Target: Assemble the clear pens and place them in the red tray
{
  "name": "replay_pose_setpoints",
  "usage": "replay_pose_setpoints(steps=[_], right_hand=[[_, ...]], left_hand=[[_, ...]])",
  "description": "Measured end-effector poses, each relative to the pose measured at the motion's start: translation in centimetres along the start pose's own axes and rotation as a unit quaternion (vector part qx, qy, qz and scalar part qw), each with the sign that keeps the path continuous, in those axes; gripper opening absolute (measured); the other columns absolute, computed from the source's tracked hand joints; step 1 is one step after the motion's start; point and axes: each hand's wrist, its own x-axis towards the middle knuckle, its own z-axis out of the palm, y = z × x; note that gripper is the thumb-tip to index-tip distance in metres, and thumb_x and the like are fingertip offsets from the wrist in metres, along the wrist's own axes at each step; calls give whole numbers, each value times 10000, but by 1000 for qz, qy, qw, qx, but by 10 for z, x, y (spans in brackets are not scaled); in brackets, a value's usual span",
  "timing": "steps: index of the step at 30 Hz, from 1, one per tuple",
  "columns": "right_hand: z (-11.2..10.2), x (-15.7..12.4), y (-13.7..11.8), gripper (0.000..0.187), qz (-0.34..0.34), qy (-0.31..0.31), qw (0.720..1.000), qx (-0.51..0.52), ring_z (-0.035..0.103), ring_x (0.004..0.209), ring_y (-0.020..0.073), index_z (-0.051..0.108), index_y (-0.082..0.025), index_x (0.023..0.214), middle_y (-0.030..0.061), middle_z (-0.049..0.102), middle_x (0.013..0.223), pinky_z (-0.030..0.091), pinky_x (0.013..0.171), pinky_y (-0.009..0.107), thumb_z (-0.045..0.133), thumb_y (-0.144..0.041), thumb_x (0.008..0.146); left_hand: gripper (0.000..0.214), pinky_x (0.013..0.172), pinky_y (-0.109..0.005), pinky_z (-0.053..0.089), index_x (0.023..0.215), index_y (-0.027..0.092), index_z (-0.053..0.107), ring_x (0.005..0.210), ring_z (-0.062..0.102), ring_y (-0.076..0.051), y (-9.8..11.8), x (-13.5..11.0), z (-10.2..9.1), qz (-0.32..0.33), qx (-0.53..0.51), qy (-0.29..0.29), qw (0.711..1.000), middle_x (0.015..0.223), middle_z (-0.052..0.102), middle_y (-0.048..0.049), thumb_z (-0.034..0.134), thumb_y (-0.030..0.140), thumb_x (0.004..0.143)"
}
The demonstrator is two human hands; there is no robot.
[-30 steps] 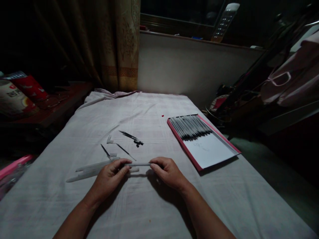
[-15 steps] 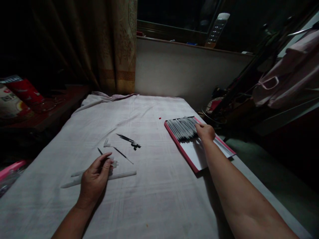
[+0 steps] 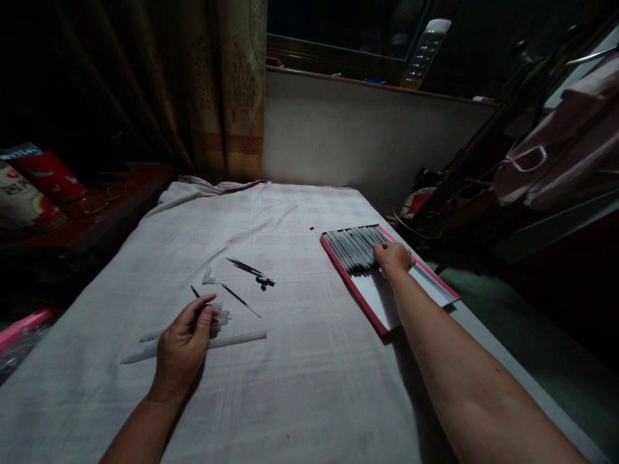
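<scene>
My right hand (image 3: pixel 394 256) is in a pinch at the right end of a row of grey translucent pens (image 3: pixel 351 248), its fingertips on a pen there. The pens lie side by side in a shallow box with a pink-red rim (image 3: pixel 355 296). On the cloth, my left hand (image 3: pixel 186 328) rests with loosely curled fingers, thumb and index slightly apart. Under and beside it are clear pen caps (image 3: pixel 223 316) and a long translucent pen barrel (image 3: pixel 239 339). Farther off lie a thin ink refill (image 3: pixel 240 300), dark refills (image 3: pixel 246 267), small black plugs (image 3: pixel 264 282) and a clear cap (image 3: pixel 207 277).
A pale checked cloth (image 3: pixel 290 386) covers the table. One small red piece (image 3: pixel 312 228) lies near the box's far left corner. At left, a red packet (image 3: pixel 51 174) sits on a side table; a bottle (image 3: pixel 425 55) stands on the windowsill.
My right hand has moved slightly left and down along the pens, and a pen that stuck up at the row's far edge now lies level. My left hand is nearly still.
</scene>
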Motion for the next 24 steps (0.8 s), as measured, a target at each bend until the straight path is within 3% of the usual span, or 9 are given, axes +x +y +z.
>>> replay_pose_setpoints(steps=[5, 9, 11, 15, 20, 24], right_hand=[[-7, -6, -3, 362, -51, 17, 999, 0, 623, 1104, 329, 771, -224, 1128, 151, 717, 1161, 443, 917, 442, 528, -282, 867], [-10, -26, -32, 341, -203, 28, 978, 26, 635, 1067, 278, 780, -197, 1088, 128, 727, 1129, 460, 906, 363, 505, -252, 895], [-9, -48, -55, 317, -289, 14, 956, 52, 638, 1050, 250, 785, -188, 1055, 116, 732, 1107, 460, 915, 334, 510, -238, 906], [0, -112, -101, 261, -418, -89, 902, 68, 639, 1050, 217, 780, -218, 1035, 82, 735, 1101, 459, 902, 300, 547, -236, 919], [16, -188, -137, 259, -485, -187, 852, 56, 647, 1001, 204, 769, -240, 1043, 64, 736, 1058, 461, 824, 282, 539, -287, 934], [27, -221, -164, 283, -521, -219, 824, 43, 646, 1012, 200, 750, -249, 1078, 67, 723, 1097, 455, 798, 277, 510, -322, 947]], left_hand=[[426, 581, -286, 599, 1087, 209, 707, 654, 702, -176, 1, 0, 0, 1, -14, 5, 1000, 798, 730, -41, 582, 540, 852], [388, 537, -264, 573, 1074, 215, 707, 653, 693, -171, 3, 0, -1, 12, -20, 14, 1000, 794, 721, -36, 570, 516, 870], [371, 507, -253, 553, 1061, 215, 706, 643, 681, -166, 3, 0, -2, 13, -29, 22, 999, 784, 713, -33, 561, 505, 881], [318, 520, -250, 526, 1041, 225, 702, 660, 660, -154, 4, 3, -8, 29, -25, 64, 997, 772, 682, -15, 548, 465, 901], [298, 549, -247, 498, 1034, 220, 693, 645, 635, -136, -2, 14, -20, 38, -25, 130, 990, 753, 659, 1, 531, 439, 915], [296, 577, -240, 499, 1031, 207, 681, 653, 632, -129, -10, 21, -22, 34, -33, 152, 987, 761, 661, 2, 514, 421, 914]])
